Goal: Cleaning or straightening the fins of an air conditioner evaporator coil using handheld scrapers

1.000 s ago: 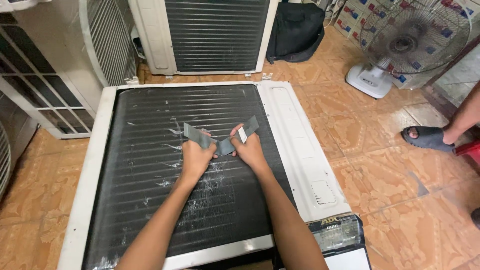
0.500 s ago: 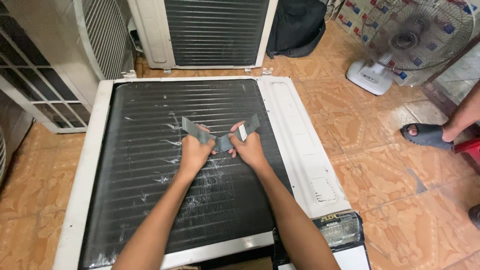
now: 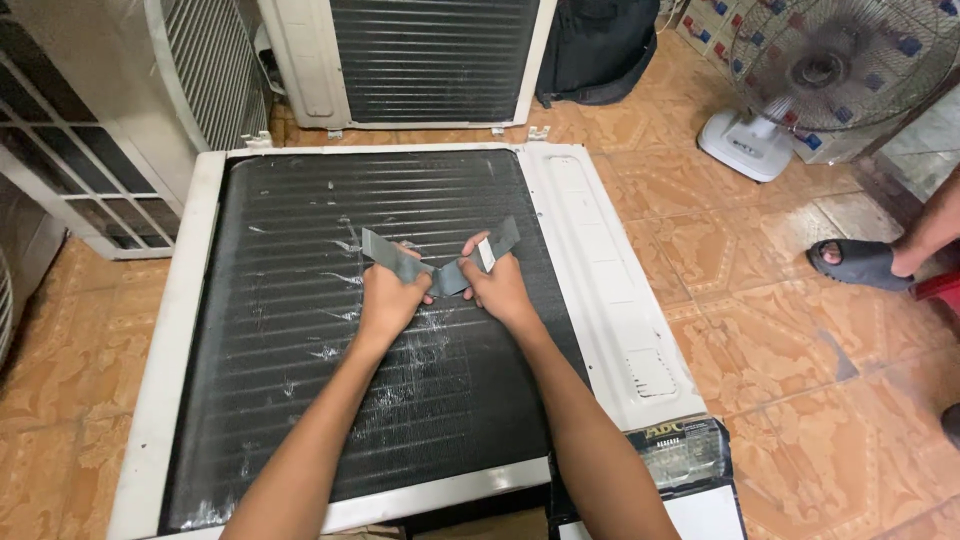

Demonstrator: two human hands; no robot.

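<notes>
fan (image 3: pixel 840 70) blurred, foot (image 3: pixel 858 262) cropped

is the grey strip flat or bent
Bent. The strip dips into a V between the left hand and right hand, with both ends angled up.

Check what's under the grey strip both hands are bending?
Under the grey strip lies the dark finned coil of the flat air-conditioner unit, scuffed white. Left hand and right hand cover the fins below.

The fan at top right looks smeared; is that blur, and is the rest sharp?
Head view: the fan blades are smeared into a grey disc, while both hands, the grey strip and the coil fins look sharp; lighting is even, without harsh glare.
</notes>
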